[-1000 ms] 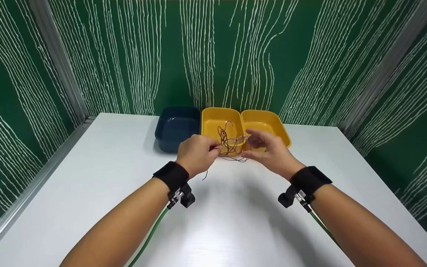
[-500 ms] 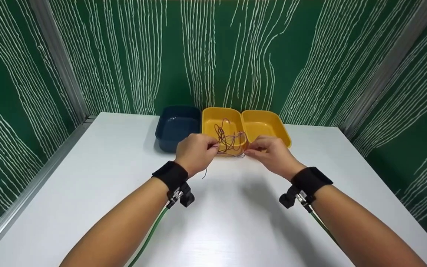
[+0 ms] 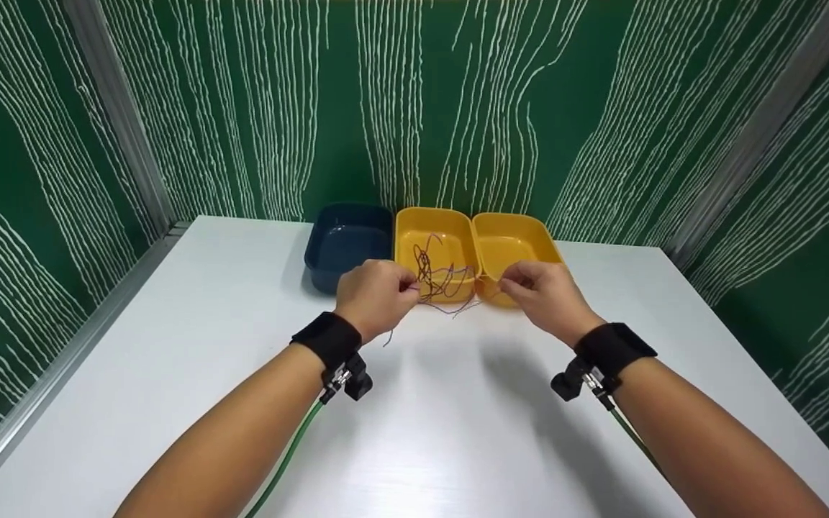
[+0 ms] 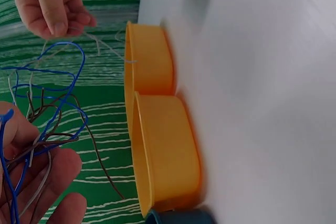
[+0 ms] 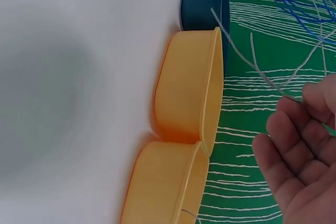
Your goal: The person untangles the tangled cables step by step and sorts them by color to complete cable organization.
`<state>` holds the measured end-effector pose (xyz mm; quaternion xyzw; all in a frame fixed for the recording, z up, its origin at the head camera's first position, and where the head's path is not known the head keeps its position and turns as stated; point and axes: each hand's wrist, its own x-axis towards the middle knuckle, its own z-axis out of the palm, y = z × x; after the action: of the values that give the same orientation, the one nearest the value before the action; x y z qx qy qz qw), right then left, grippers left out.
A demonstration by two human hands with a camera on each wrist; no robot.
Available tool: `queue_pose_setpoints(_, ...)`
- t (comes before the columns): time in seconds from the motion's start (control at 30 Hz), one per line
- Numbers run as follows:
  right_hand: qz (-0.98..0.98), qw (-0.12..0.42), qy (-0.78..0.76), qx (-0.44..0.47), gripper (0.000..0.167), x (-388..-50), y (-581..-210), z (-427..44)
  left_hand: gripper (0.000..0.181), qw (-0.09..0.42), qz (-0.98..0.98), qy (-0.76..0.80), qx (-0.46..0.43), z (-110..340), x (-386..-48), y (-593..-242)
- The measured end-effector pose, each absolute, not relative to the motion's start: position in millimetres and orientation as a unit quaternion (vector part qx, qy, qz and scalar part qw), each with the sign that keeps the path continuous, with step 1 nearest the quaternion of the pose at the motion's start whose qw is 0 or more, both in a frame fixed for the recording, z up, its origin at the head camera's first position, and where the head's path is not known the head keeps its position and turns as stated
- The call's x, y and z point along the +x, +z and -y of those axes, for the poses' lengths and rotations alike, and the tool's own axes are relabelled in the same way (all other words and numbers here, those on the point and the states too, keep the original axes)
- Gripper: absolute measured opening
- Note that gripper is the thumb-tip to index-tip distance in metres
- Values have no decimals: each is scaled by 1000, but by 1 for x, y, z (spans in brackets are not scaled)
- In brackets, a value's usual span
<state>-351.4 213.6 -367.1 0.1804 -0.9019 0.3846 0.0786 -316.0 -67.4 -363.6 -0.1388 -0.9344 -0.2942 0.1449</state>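
Observation:
A loose tangle of thin wires [image 3: 425,270], blue, brown and grey in the left wrist view, hangs between the hands in front of the middle bin. The left hand [image 3: 377,298] grips the tangle at its left side, and one wire end dangles below that hand. In the left wrist view the blue wire [image 4: 82,61] loops above the left hand's fingers [image 4: 65,166]. The right hand [image 3: 547,298] pinches a thin grey wire [image 5: 244,59] between thumb and forefinger, to the right of the tangle. Its other fingers are loosely curled.
At the back of the white table [image 3: 414,432] stand a dark blue bin [image 3: 324,277], a yellow bin [image 3: 404,216] and another yellow bin [image 3: 555,248], side by side. Green walls [image 3: 342,144] with white lines rise behind and at both sides. Green cables run from the wrist straps.
The right hand went from spread fingers to a pinch on wire and has moved right, away from the tangle. The left hand has shifted slightly left, still gripping the wires.

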Motion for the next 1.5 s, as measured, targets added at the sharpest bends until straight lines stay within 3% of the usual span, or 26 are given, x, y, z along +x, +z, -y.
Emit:
queue_pose_setpoints(0.4, 916, 114, 347, 164, 19, -356, -356, -224, 19, 102, 931, -304, -175, 69, -314, -361)
queue_pose_setpoints(0.67, 909, 142, 363, 146, 20, -360, -351, -243, 17, 125, 930, -305, -164, 81, -318, -362)
queue_pose_setpoints(1.03, 915, 132, 374, 82, 25, -364, -342, -272, 17, 168, 928, -295, -155, 100, -318, -359)
queue_pose_setpoints(1.5, 925, 142, 353, 20, 35, -373, -335, -300, 18, 161, 932, -292, -143, 103, -319, -361)
